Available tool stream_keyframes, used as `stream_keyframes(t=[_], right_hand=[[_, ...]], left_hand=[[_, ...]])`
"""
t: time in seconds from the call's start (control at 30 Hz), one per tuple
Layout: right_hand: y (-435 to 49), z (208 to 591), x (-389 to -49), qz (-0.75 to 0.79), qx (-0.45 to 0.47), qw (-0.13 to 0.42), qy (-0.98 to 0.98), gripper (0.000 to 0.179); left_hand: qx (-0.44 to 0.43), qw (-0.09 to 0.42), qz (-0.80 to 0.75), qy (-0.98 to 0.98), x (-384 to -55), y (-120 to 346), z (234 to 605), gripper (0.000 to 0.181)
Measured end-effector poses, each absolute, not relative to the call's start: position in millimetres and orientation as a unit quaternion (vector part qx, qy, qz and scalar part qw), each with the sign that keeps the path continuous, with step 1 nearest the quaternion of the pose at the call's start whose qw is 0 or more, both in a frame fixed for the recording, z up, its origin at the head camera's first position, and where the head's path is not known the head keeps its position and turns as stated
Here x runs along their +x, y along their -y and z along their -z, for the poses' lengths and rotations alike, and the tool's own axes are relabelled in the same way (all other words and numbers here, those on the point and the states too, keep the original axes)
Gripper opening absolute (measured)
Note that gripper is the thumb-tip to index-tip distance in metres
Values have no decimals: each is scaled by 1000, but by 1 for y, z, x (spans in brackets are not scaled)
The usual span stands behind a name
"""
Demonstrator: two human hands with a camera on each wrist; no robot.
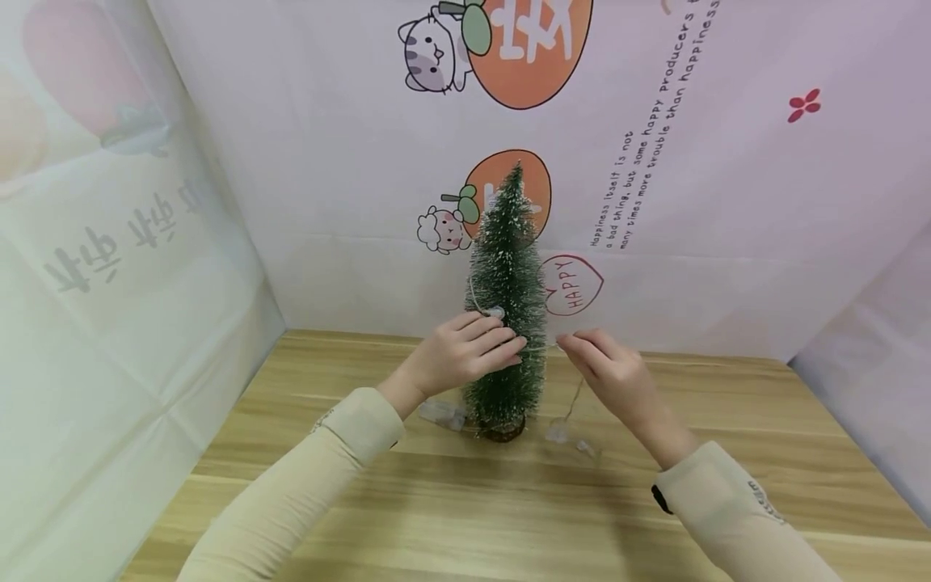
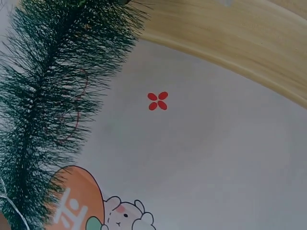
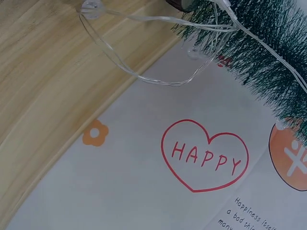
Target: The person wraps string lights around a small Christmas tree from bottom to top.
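A small green bottlebrush Christmas tree (image 1: 507, 275) with white-flecked tips stands upright on a round brown base (image 1: 502, 432). My left hand (image 1: 465, 352) lies across its front with the fingers extended over the bristles, beside a clear bulb (image 1: 496, 312). From that bulb, the wire curves up the tree's left side. My right hand (image 1: 607, 372), just right of the tree, pinches the thin wire of the string lights (image 1: 541, 348), which runs taut from the left fingertips. Below the right hand, more of the string hangs down to the table. In the right wrist view, the clear wires (image 3: 165, 82) loop beside the bristles.
A clear plastic piece (image 1: 440, 415) lies left of the tree base. Two clear pieces, one a bulb (image 1: 557, 432), lie on the wooden table (image 1: 451, 509) to the right. A printed white cloth (image 1: 349, 162) hangs close behind the tree and along both sides.
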State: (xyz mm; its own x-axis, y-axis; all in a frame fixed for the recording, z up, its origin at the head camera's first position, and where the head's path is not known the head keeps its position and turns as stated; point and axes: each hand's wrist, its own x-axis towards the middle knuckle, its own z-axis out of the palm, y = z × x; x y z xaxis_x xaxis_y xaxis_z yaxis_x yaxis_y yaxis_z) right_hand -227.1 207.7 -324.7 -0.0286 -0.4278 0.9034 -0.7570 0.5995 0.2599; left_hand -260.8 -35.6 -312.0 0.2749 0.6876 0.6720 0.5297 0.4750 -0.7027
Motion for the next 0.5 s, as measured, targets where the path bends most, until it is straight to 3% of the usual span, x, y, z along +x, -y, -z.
stream_keyframes(t=[0.13,0.5], right_hand=[[-206,325,-227,-154,435,553,694,26],[-232,339,-225,-118,485,514,698,29]], left_hand=[[-508,601,-84,611,-257,37,315,17],[-522,588,-102,609,-250,39,314,19]])
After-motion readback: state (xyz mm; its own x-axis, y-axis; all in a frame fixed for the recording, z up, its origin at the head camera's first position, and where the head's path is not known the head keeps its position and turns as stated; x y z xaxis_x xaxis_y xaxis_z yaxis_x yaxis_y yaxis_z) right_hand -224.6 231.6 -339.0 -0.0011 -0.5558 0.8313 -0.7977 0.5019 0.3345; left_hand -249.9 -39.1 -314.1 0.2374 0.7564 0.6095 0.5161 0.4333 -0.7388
